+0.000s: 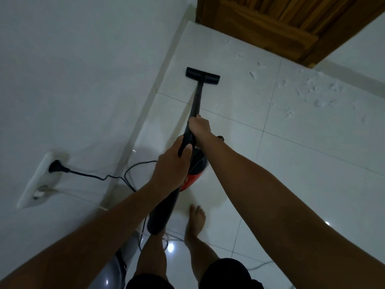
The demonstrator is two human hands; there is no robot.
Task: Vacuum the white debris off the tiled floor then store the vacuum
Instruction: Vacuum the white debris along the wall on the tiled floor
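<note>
A black vacuum wand (196, 99) runs from my hands to a flat black floor nozzle (202, 75) resting on the white tiles near the left wall. My right hand (200, 127) grips the wand higher up. My left hand (174, 163) grips the ribbed black handle just behind it. The red and black vacuum body (194, 172) shows under my arms. White debris (312, 90) lies scattered on the tiles to the right of the nozzle, apart from it, reaching toward the door.
A wooden door (281, 24) closes the far end. The vacuum's black cord (116, 176) runs from a plug (57, 166) in a white wall socket on the left and loops on the floor. My bare feet (195, 220) stand behind the vacuum.
</note>
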